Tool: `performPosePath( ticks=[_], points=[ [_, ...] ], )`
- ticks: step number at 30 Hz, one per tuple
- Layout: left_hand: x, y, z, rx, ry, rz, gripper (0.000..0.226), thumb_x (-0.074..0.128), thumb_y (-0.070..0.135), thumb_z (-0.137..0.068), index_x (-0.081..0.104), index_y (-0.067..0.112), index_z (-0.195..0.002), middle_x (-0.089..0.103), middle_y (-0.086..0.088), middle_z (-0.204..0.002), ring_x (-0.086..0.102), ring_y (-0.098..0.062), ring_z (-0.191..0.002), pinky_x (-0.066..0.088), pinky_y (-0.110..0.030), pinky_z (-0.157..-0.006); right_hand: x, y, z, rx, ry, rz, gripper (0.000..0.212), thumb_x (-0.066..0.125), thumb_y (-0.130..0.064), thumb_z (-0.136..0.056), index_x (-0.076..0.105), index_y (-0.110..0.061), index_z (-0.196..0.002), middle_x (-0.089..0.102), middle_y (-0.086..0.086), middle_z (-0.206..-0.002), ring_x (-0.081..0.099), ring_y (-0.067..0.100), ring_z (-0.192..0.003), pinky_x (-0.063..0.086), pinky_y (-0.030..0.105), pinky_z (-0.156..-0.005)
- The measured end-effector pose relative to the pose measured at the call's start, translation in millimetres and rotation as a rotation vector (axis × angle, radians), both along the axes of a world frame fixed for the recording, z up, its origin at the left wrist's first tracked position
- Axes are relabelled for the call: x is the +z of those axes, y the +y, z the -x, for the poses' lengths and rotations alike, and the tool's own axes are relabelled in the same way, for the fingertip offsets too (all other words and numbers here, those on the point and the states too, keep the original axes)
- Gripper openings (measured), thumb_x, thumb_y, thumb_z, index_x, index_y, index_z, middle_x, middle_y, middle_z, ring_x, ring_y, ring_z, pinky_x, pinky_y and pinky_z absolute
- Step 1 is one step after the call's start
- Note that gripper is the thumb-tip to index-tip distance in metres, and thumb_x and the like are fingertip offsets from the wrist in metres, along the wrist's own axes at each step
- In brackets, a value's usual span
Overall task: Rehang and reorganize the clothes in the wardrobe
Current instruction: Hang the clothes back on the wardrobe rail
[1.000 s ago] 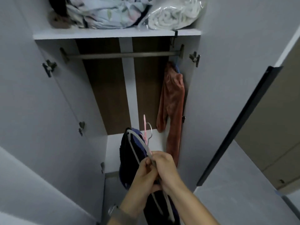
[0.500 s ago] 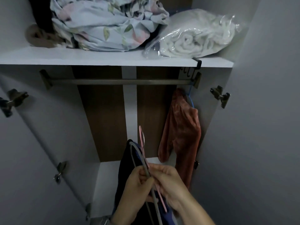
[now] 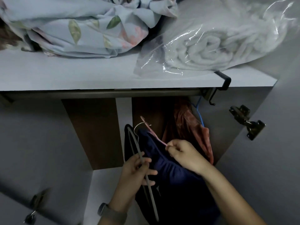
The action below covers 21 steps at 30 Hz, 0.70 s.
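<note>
Now my left hand (image 3: 138,169) grips the grey hanger (image 3: 139,153) so the dark blue clothes (image 3: 170,172) stay up, below the rail (image 3: 100,93). My right hand (image 3: 183,153) pinches the pink hanger (image 3: 152,132) to pull it apart from the grey one.

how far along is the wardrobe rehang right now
Done: one rust-coloured garment hangs on a blue hanger at the rail's right end. In hand: left hand grips a grey hanger; right hand pinches a pink hanger over a navy garment. Left: hooking these onto the rail.
</note>
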State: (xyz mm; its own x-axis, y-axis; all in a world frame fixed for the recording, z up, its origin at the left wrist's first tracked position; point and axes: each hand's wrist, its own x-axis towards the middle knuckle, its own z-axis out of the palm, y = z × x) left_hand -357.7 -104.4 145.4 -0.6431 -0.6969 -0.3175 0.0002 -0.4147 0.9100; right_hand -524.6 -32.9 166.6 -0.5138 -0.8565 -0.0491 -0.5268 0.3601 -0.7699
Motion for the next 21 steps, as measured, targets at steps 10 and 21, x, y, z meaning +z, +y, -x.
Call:
performPosePath(
  ticks=[10, 21],
  points=[
    [11.1, -45.8, 7.8, -0.02, 0.066, 0.03, 0.036, 0.049, 0.004, -0.094, 0.044, 0.012, -0.129, 0.061, -0.005, -0.105, 0.07, -0.014, -0.066, 0.057, -0.03, -0.052, -26.1, -4.9, 15.2, -0.344, -0.064, 0.12, 0.03, 0.045, -0.01, -0.095, 0.061, -0.017, -0.071, 0.054, -0.006, -0.058, 0.048, -0.001, -0.04, 0.035, 0.011, -0.042],
    [-2.5, -47.5, -0.7, 0.0, 0.053, 0.016, 0.04, 0.053, 0.005, -0.092, 0.046, 0.006, -0.131, 0.06, -0.011, -0.091, 0.062, -0.016, -0.064, 0.056, -0.023, -0.05, 15.2, -57.6, 128.8, -0.548, 0.065, 0.133, 0.036, 0.049, -0.021, -0.095, 0.052, -0.009, -0.061, 0.053, 0.012, -0.063, 0.05, 0.022, -0.057, 0.035, 0.028, -0.051]
  ],
)
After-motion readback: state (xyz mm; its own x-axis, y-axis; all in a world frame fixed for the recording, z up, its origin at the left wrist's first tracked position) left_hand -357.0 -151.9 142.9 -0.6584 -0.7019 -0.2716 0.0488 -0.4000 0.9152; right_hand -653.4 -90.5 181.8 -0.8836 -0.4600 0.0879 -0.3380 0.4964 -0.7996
